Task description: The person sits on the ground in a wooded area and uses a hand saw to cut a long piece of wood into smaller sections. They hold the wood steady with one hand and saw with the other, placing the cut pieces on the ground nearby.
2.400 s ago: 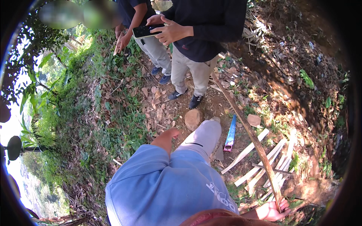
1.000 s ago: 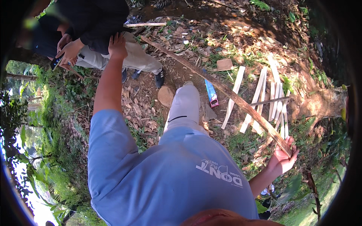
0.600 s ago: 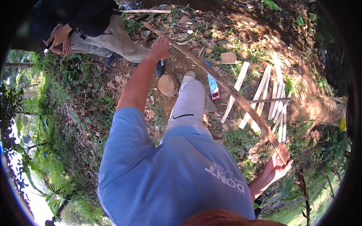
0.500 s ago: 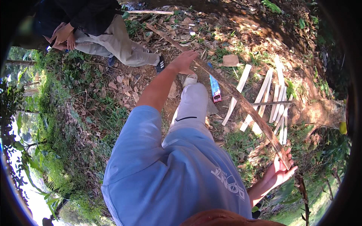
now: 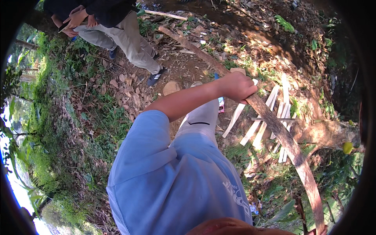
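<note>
A long wooden pole (image 5: 291,147) with rough brown bark-like grain runs slantwise from the upper middle to the lower right. My left hand (image 5: 236,86) is closed round it, partway along its length, with the arm stretched across my body. At the lower right rim, my right hand (image 5: 319,230) is at the pole's near end; only a few fingers show, curled against the wood. Beneath the pole, several pale wooden slats (image 5: 284,111) lie spread on the ground. A flat blue and pink object (image 5: 221,105) is partly hidden behind my left forearm.
At the upper left stands another person (image 5: 129,43) in dark top and beige trousers, hands together. A round cut log end (image 5: 171,88) sits near that person's shoe. A thick trunk or root (image 5: 329,133) lies right of the slats. Leafy plants (image 5: 55,137) cover the left.
My left hand has slid or shifted along the pole to the right and closed round it. The pole's near end and my right hand have moved toward the lower right rim.
</note>
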A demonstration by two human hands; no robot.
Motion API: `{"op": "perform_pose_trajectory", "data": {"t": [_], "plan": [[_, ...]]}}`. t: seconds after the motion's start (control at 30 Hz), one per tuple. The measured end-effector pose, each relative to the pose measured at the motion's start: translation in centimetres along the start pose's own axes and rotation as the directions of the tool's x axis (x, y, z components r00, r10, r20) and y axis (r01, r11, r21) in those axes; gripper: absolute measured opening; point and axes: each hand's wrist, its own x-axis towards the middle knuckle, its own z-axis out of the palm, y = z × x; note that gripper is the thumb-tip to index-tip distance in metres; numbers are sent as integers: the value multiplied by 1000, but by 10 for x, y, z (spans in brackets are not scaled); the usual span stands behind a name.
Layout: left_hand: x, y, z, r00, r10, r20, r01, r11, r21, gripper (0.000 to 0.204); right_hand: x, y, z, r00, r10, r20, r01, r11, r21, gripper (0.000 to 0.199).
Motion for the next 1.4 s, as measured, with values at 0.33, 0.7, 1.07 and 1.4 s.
{"op": "perform_pose_trajectory", "data": {"t": [0.33, 0.7, 1.07, 1.4], "plan": [[187, 245, -19, 954, -24, -299, -125, 874, -470, 27, 16, -40, 93, 919, -392, 45, 386, 870, -308, 63], [210, 304, -54, 950, 112, -292, -137, 988, -66, 52, 22, 56, 114, 898, -425, -116, 338, 833, -437, 55], [-13, 93, 0, 989, -48, -141, 1, 948, -318, 109, 9, -35, 82, 833, -550, -61, 481, 774, -412, 12], [-40, 119, 77, 951, -282, 129, 309, 903, -299, 45, 18, -21, 74, 862, -498, -98, 403, 788, -465, 17]]}}
